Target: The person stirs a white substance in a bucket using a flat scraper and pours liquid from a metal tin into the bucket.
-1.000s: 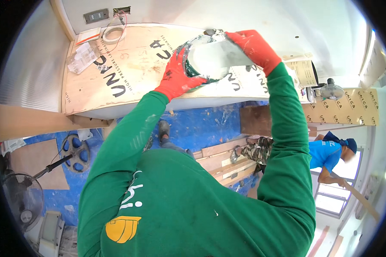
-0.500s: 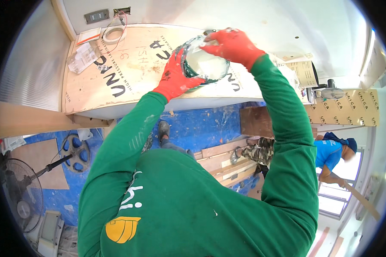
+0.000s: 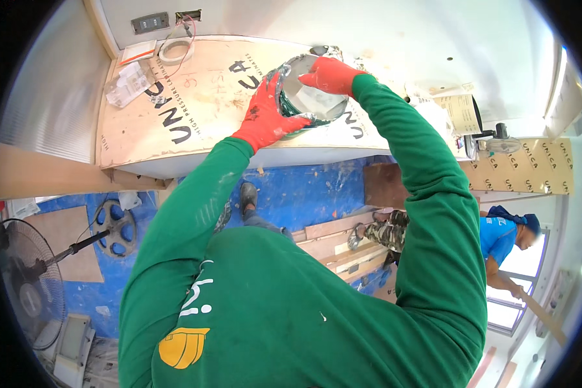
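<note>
A dark-rimmed, smeared tub with pale grey-white contents sits on the board-covered counter. My left hand, in a red glove with dark stains, grips the tub's left side, its thumb along the near edge. Over the far right of the opening is my right hand, also red-gloved. Its fingers are closed and point down into the tub. Whatever they hold is hidden or blends with the pale contents.
On the counter lie a tape roll, a clear plastic packet and loose wires. A standing fan is at the left. Blue sheeting and planks cover the floor. Another person handles a wooden strip at the right.
My right hand has moved slightly down and left, lower over the tub's opening. The contents look greyer now. My left hand keeps its hold. The other person's head and wooden strip have shifted slightly.
</note>
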